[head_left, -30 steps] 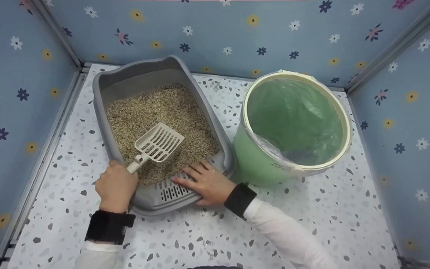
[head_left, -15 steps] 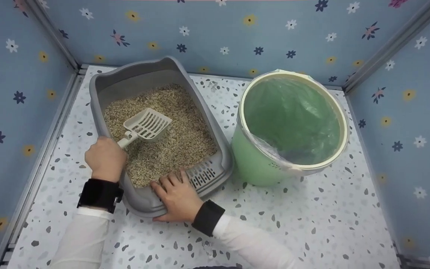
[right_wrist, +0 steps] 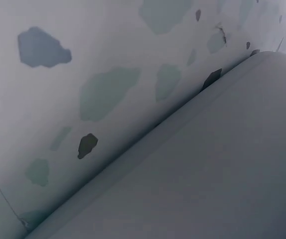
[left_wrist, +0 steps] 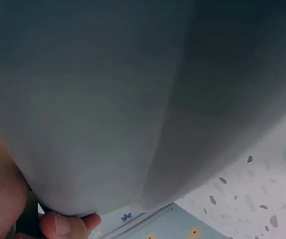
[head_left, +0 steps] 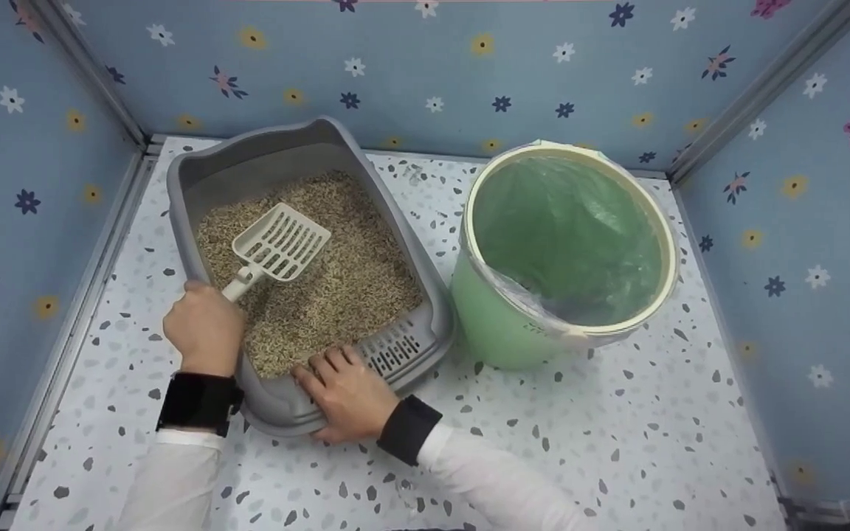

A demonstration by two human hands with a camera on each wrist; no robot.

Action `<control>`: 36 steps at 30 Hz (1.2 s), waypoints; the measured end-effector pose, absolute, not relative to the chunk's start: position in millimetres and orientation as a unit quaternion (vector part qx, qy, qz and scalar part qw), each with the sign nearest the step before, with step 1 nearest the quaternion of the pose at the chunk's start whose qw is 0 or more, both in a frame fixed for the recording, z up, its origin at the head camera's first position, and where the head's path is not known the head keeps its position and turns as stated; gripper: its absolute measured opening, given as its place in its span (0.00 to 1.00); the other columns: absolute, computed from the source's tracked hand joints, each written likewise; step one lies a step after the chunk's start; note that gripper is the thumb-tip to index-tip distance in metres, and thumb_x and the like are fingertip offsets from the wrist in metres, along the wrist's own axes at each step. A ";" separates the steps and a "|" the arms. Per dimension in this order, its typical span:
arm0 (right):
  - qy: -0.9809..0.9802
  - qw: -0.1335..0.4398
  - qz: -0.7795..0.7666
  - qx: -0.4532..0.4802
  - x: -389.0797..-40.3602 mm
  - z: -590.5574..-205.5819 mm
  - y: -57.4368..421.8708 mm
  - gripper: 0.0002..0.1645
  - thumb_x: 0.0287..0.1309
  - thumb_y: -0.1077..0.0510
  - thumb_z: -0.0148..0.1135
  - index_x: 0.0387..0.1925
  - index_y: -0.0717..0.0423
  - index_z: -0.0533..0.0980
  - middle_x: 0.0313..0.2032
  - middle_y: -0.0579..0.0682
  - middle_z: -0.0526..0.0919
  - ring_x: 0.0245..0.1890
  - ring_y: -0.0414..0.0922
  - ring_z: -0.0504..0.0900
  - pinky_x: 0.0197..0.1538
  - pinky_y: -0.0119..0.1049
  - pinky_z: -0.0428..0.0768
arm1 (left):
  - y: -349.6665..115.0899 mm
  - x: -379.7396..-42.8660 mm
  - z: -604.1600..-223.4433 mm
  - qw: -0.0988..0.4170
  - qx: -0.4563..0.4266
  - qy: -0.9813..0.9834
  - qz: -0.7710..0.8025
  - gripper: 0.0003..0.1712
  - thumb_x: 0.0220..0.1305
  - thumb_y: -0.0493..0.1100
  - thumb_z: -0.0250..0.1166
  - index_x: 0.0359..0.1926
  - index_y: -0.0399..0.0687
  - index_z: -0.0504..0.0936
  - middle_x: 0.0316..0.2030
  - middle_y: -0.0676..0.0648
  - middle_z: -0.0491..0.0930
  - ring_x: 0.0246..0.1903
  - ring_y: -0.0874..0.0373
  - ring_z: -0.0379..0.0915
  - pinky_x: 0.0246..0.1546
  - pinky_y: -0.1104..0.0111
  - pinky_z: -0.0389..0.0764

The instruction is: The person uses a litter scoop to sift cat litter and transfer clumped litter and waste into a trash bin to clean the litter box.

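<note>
In the head view a grey litter box [head_left: 436,310] holds tan granular litter [head_left: 351,265]. My left hand [head_left: 205,324], at the box's left rim, grips the handle of a pale slotted litter scoop [head_left: 281,242]. The scoop's head is over the litter, and no clump shows on it. My right hand [head_left: 347,394] grips the low front rim, fingers over the inner edge and thumb outside. Close up, the outer box wall [left_wrist: 93,124] fills most of the left wrist view, with left fingertips [left_wrist: 63,226] below it. Only box wall [right_wrist: 208,164] and surface appear in the right wrist view.
A light green bin [head_left: 502,324] with a cream rim and a clear plastic liner stands right of the box, close to it. Blue flowered panels [head_left: 425,74] enclose the speckled white surface [head_left: 617,442] at the back and both sides.
The scoop and left hand have moved up and left over the litter. My right hand has slid left along the front rim of the box.
</note>
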State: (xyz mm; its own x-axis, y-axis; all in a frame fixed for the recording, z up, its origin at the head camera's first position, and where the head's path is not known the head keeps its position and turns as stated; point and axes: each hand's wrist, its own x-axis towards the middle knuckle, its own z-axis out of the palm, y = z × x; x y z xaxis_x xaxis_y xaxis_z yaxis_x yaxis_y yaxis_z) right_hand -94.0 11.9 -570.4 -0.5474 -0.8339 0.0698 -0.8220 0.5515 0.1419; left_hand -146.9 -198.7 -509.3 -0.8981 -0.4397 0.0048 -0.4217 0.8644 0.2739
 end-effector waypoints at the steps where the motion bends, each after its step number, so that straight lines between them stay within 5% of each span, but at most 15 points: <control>1: -0.877 0.065 -0.047 0.474 -94.2 -570.1 12.6 0.58 0.39 0.19 0.53 0.67 0.48 0.60 0.57 0.49 0.73 0.56 0.47 0.71 0.62 0.48 0.68 | -198.2 -145.9 -509.3 0.035 0.224 -0.965 -0.133 0.21 0.53 0.39 0.58 0.41 0.21 0.69 0.27 0.26 0.78 0.27 0.33 0.78 0.25 0.46 0.77; 9: -0.858 0.086 -0.024 0.506 -100.8 -571.3 25.8 0.57 0.37 0.19 0.55 0.64 0.47 0.64 0.55 0.48 0.76 0.54 0.45 0.73 0.61 0.44 0.69 | -190.6 -135.0 -509.5 0.041 0.245 -0.958 -0.141 0.22 0.54 0.38 0.59 0.42 0.21 0.69 0.26 0.27 0.78 0.26 0.33 0.77 0.24 0.47 0.76; 20: -0.826 0.097 -0.002 0.556 -113.0 -573.1 48.4 0.50 0.48 0.19 0.43 0.62 0.47 0.67 0.54 0.47 0.77 0.53 0.45 0.74 0.61 0.44 0.69 | -177.5 -115.7 -509.1 0.041 0.271 -0.951 -0.142 0.17 0.58 0.40 0.55 0.37 0.25 0.69 0.22 0.31 0.76 0.22 0.36 0.76 0.18 0.51 0.75; 36: -0.791 0.067 0.037 0.606 -130.8 -571.7 78.1 0.47 0.48 0.26 0.53 0.63 0.49 0.66 0.57 0.49 0.76 0.59 0.47 0.72 0.63 0.49 0.67 | -157.8 -92.9 -509.2 0.063 0.283 -0.944 -0.158 0.20 0.58 0.43 0.57 0.35 0.24 0.69 0.21 0.30 0.76 0.21 0.34 0.76 0.18 0.49 0.74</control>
